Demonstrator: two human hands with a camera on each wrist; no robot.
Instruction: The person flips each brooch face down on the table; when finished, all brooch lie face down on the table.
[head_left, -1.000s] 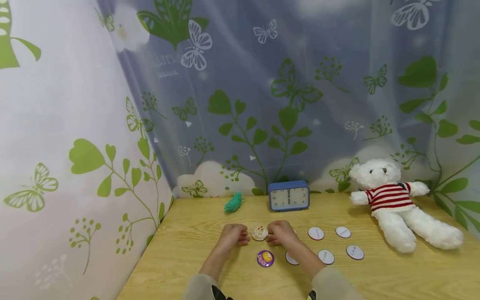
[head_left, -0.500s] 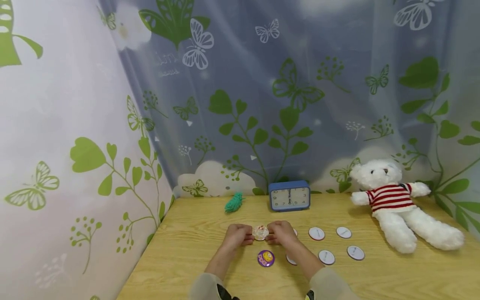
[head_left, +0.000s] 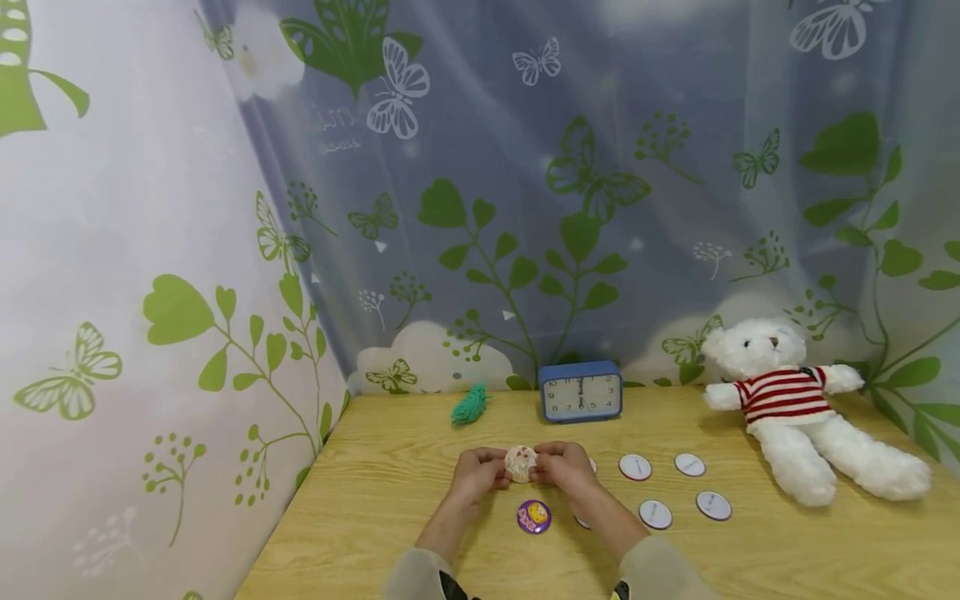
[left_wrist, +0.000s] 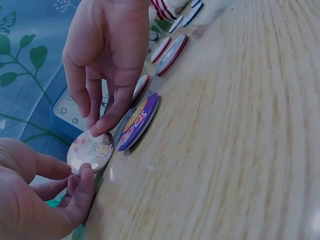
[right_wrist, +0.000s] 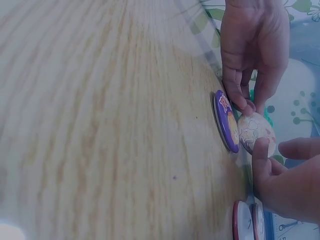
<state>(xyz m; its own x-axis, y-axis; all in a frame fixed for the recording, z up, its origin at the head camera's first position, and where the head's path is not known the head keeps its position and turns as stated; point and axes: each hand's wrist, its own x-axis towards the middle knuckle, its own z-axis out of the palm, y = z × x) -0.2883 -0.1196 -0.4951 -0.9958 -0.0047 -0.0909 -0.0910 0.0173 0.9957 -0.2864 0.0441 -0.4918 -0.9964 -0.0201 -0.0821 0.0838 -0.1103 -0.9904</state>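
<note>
A round button badge [head_left: 521, 463] with a pale, pinkish-red patterned face is held by its rim between both hands. My left hand [head_left: 477, 477] pinches its left edge, and my right hand [head_left: 567, 470] pinches the opposite edge. In the left wrist view the badge [left_wrist: 91, 151] stands tilted, its printed face showing between the fingertips. Just in front of the hands lies a purple badge [head_left: 534, 517] with a yellow cartoon figure, face up on the wooden table [head_left: 360, 500]. My right hand and forearm partly cover two white-backed badges.
Several more badges [head_left: 635, 467] lie white side up in two rows to the right. Behind the hands are a blue clock [head_left: 581, 392] and a teal bundle of yarn [head_left: 469, 406]. A white teddy bear [head_left: 787, 408] in a striped shirt leans at the back right.
My left hand has come rightward to the pale badge and taken its left edge. The badge, earlier flat on the table between the hands, is now tilted up in both hands.
</note>
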